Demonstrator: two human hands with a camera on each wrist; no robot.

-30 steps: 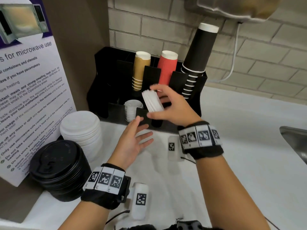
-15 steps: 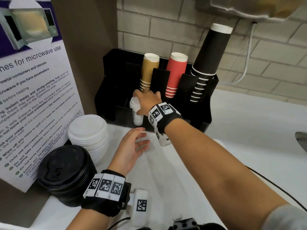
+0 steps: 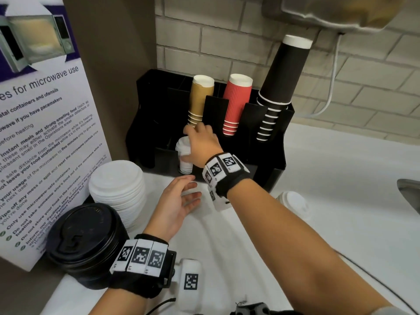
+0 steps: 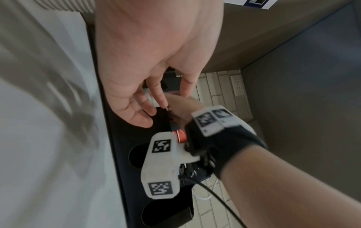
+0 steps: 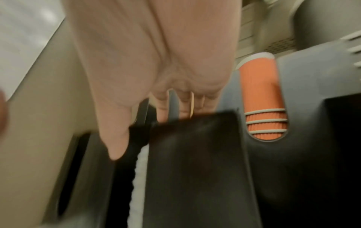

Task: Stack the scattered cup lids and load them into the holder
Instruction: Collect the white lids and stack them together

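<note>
The right hand [image 3: 202, 144] is gripping the small white lid stack [image 3: 184, 155] from above inside the black holder's [image 3: 272, 160] near-left slot; the left hand [image 3: 177, 203] is hovering slack over the worktop [image 3: 341, 201]. Seating squarely before letting go looks advisable.

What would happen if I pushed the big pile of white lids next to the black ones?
The big white lid stack would probably slide easily; thin plastic lids look light. It stands tall and loose on the counter, so a push near the top might topple or fan it out. Pushed low, it may bump the black lid stack beside it.
</note>
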